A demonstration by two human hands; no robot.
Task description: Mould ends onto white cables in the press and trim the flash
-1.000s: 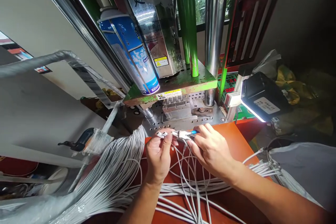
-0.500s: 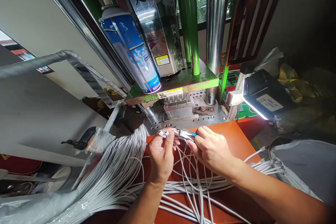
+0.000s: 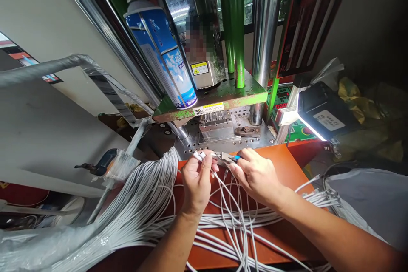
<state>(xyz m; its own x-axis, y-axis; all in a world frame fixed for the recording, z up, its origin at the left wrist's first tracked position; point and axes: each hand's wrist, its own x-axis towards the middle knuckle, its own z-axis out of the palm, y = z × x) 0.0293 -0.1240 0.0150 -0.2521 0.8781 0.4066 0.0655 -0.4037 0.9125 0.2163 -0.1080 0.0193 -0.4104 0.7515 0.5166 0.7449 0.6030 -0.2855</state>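
My left hand (image 3: 196, 182) is closed on white cable ends (image 3: 199, 155), whose small white plugs stick up between thumb and fingers. In my right hand (image 3: 259, 174) is a pair of pliers (image 3: 226, 157) with blue on the handles. Their metal jaws point left and sit right by my left fingertips. Whether the jaws touch a plug I cannot make out. Loose white cables (image 3: 234, 208) hang below both hands over the orange table (image 3: 280, 159).
Ahead stands a press with a metal mold block (image 3: 216, 129) under its green plate (image 3: 245, 93), where a blue spray can (image 3: 162, 55) rests. A thick cable bundle (image 3: 143, 195) lies at left. A lit lamp (image 3: 325, 110) and a clamp (image 3: 105, 163) flank the table.
The view has shifted slightly. The white piece seen at the pliers' jaws earlier no longer shows there; bare metal does. Both hands keep nearly the same place and hold.
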